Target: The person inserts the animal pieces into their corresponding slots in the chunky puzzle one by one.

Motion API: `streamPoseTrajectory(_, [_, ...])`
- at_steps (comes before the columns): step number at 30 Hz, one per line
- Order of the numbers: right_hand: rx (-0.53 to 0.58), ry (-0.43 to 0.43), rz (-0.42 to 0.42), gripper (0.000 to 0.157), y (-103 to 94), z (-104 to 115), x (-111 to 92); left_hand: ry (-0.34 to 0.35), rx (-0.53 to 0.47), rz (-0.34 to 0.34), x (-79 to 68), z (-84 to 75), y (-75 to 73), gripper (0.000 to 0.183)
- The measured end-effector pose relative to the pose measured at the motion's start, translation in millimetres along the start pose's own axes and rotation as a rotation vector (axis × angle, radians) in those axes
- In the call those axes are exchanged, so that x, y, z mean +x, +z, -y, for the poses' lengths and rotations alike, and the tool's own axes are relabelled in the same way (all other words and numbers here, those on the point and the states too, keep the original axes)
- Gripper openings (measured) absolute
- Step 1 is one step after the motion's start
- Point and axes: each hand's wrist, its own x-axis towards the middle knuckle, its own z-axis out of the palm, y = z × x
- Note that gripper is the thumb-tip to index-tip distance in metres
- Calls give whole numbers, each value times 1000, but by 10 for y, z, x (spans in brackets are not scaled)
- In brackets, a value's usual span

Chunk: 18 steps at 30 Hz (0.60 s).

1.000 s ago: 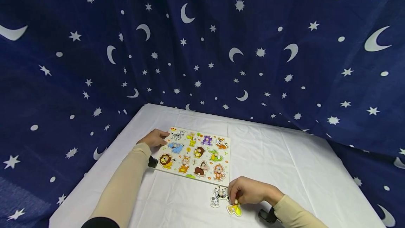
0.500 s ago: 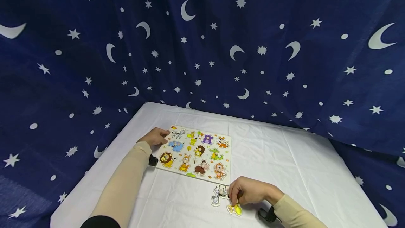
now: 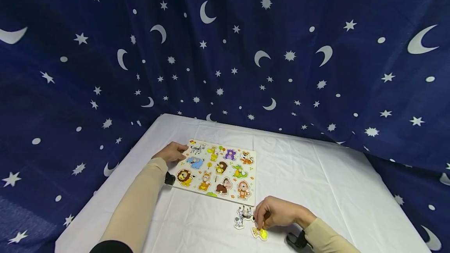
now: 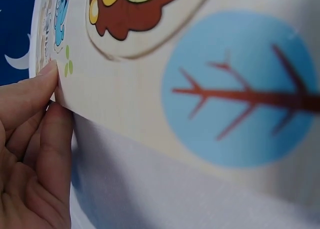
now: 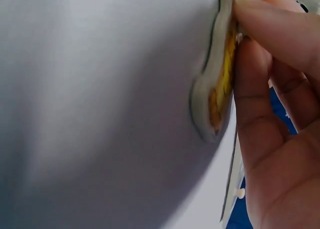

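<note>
A wooden peg puzzle board (image 3: 210,175) with cartoon animals lies on the white table. My left hand (image 3: 171,152) grips its left edge; in the left wrist view the fingertips (image 4: 49,74) meet at that edge. My right hand (image 3: 275,212) pinches a yellow giraffe puzzle piece (image 3: 260,234) near the table, just off the board's front right corner. Seen from the right wrist, the giraffe piece (image 5: 217,94) stands edge-on between thumb and fingers, its knob mostly hidden. Beside it lies a loose zebra puzzle piece (image 3: 241,218), partly close to the right fingertips.
On the board, the zebra (image 3: 198,149) and giraffe (image 3: 213,153) spots show printed pictures without visible knobs. Other animal pieces, such as the lion (image 3: 184,177), sit in place. A dark blue curtain (image 3: 225,61) with moons and stars hangs behind the table (image 3: 299,167).
The giraffe piece has shifted and tilted slightly under my right fingertips. My left hand and the board keep their place; the head view has moved a little.
</note>
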Motion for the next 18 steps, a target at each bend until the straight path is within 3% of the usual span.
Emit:
streamPoseTrajectory(6, [55, 14, -18, 16, 20, 24, 15, 2, -16, 3, 10, 22, 3, 57])
streamPoseTrajectory(13, [92, 85, -122, 12, 51, 77, 38, 4, -17, 14, 41, 37, -18, 57])
streamPoseTrajectory(18, [122, 78, -189, 12, 14, 112, 101, 8, -9, 17, -5, 9, -38, 57])
